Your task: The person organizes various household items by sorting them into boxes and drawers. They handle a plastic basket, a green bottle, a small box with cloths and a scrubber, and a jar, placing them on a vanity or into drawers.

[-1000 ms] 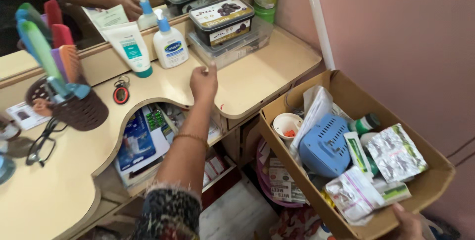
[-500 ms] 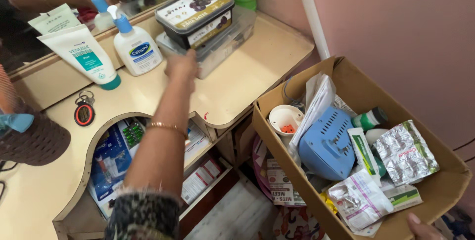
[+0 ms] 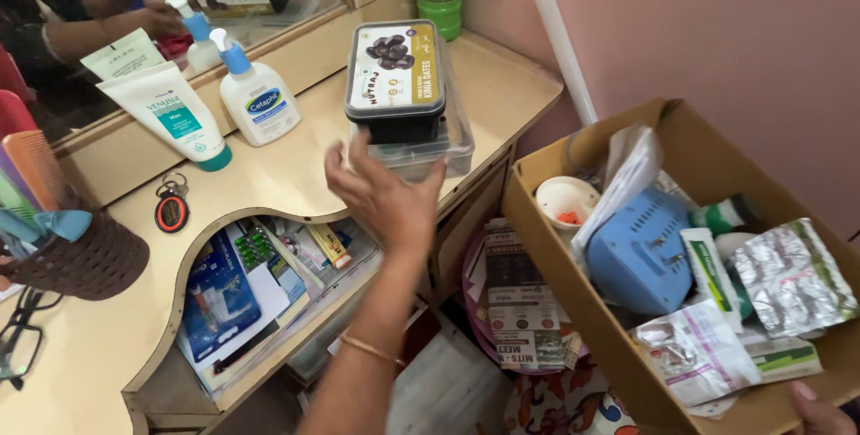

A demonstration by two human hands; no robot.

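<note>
left hand [image 3: 387, 199]: fingers spread, just beside clear plastic container [image 3: 421, 144] under black dates box [image 3: 395, 79] | right hand [image 3: 817, 410]: grips cardboard box [image 3: 573, 265] corner, mostly out of view

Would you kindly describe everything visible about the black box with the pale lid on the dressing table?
The black box is a shallow rectangular tub, seemingly plastic, with a pale printed lid picturing dark fruit. It is shut and lies flat on a clear plastic container on the dressing table. The left hand reaches just in front, fingers spread; contact is unclear.
</note>
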